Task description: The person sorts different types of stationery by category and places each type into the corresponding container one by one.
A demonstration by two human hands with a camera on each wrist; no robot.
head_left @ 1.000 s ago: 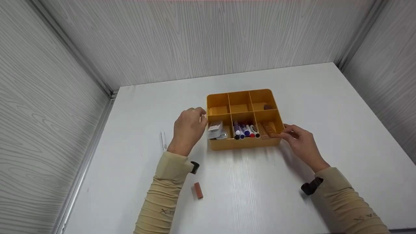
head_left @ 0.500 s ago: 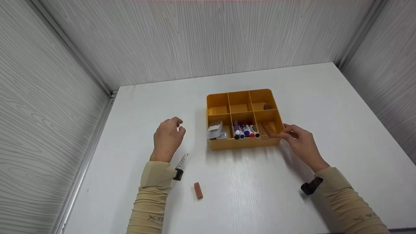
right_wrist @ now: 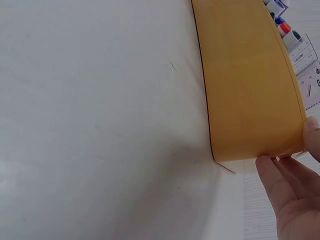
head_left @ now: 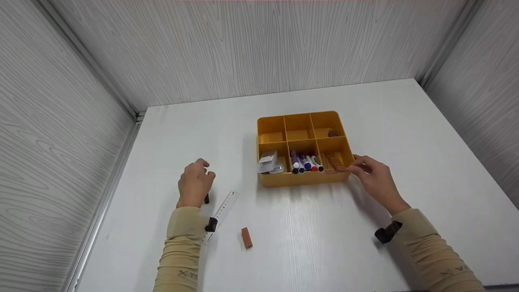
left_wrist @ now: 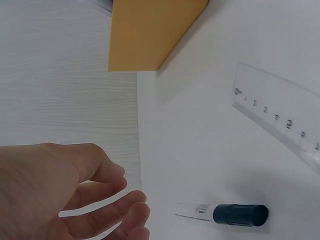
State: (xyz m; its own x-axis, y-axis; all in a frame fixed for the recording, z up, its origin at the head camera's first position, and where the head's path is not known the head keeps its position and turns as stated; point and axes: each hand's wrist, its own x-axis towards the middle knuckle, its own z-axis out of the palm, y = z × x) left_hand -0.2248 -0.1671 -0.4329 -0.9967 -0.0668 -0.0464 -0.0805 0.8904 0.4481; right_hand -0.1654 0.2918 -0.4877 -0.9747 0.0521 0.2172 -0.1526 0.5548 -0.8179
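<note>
My left hand (head_left: 194, 184) hovers over the left part of the table, fingers loosely bent and holding nothing. Just beyond its fingertips in the left wrist view lies a white marker with a dark cap (left_wrist: 241, 215); in the head view the hand mostly covers it. Beside that hand a clear ruler (head_left: 225, 209) lies slantwise, partly under the wrist. A yellow six-compartment organizer box (head_left: 304, 179) stands at mid-table. Its front right corner is gripped by my right hand (head_left: 373, 176), thumb at the rim and fingers against the side wall (right_wrist: 250, 90).
The box's front compartments hold small clear cases (head_left: 267, 161), several markers (head_left: 307, 163) and clear rulers (head_left: 335, 162). A dark small piece (head_left: 333, 133) sits in the back right compartment. Nearer me lies a reddish-brown block (head_left: 247, 238). Panels wall the table's back and sides.
My left hand has moved from the box's left edge leftward and toward me, uncovering the ruler. The right hand has stayed at the box corner.
</note>
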